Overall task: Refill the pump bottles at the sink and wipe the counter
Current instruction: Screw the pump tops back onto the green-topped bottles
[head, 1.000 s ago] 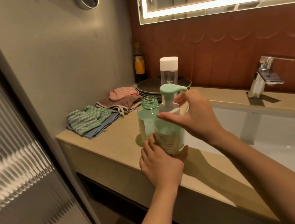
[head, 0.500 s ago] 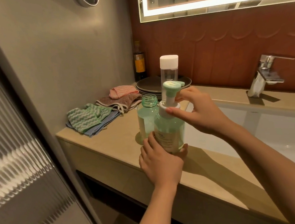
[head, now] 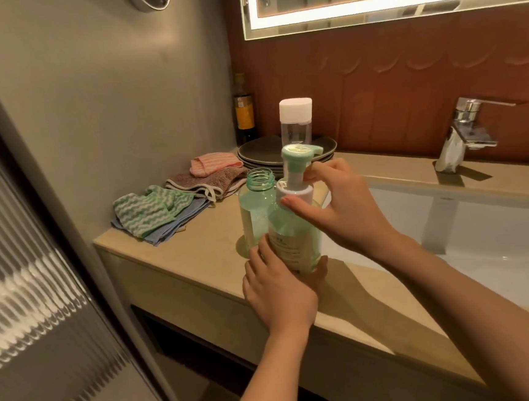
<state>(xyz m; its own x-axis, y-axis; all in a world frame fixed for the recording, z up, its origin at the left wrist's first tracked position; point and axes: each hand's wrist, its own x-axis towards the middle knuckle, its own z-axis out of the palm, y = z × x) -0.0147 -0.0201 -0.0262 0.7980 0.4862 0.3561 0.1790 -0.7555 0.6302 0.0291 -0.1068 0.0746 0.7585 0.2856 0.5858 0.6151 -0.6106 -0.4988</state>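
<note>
A green pump bottle [head: 293, 236] stands on the beige counter [head: 197, 247] near the sink's left rim. My left hand [head: 277, 290] grips its base from the front. My right hand [head: 337, 206] pinches the white collar [head: 294, 191] under the mint pump head [head: 297, 152], thumb in front and fingers behind. Just behind it to the left stands a second green bottle [head: 251, 214], open at the neck with no pump. A clear bottle with a white cap [head: 296, 117] rises further back.
Folded cloths [head: 158, 212] in green, blue, brown and pink lie at the counter's left back. Dark plates [head: 262, 152] are stacked behind, with a dark glass bottle [head: 244, 109] in the corner. The white sink basin [head: 484, 245] and chrome faucet [head: 462, 135] are to the right.
My right hand has turned on the collar and the pump nozzle has swung round to point right. My left hand has stayed on the bottle's base.
</note>
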